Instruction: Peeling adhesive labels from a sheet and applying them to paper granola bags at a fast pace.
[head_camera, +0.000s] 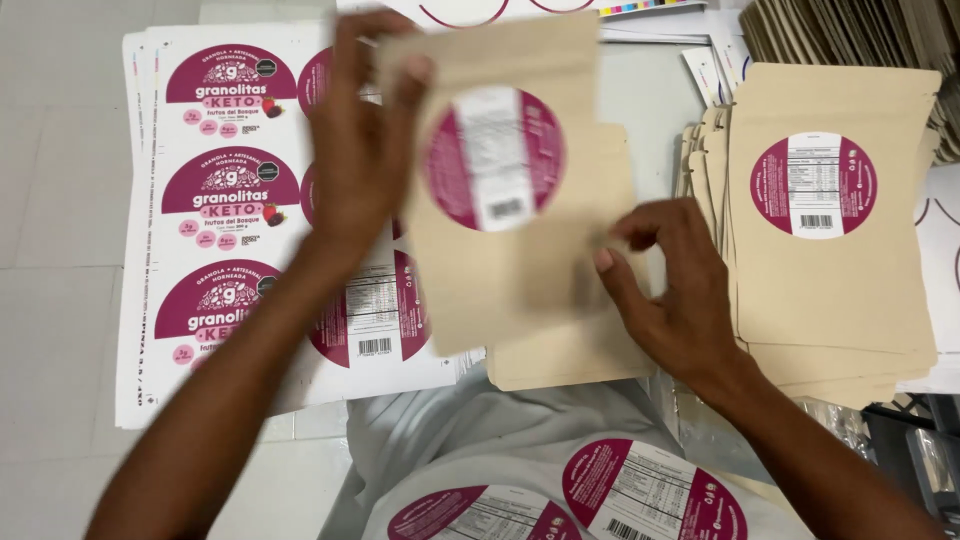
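While the left hand (365, 150) pinches the upper left corner of a kraft paper pouch (500, 200), that pouch hangs above the worktop (60, 150) with its long axis running away from the person, slightly tilted, its round magenta label (492, 157) facing up. Its lower edge lies nearest the right hand (675, 290), whose fingers curl at the pouch's right edge, over a second pouch (580, 350) lying flat beneath; whether they grip either one I cannot tell. A stack of labelled pouches (830, 250) sits just right of that hand, and a label sheet (220, 200) lies under the left forearm.
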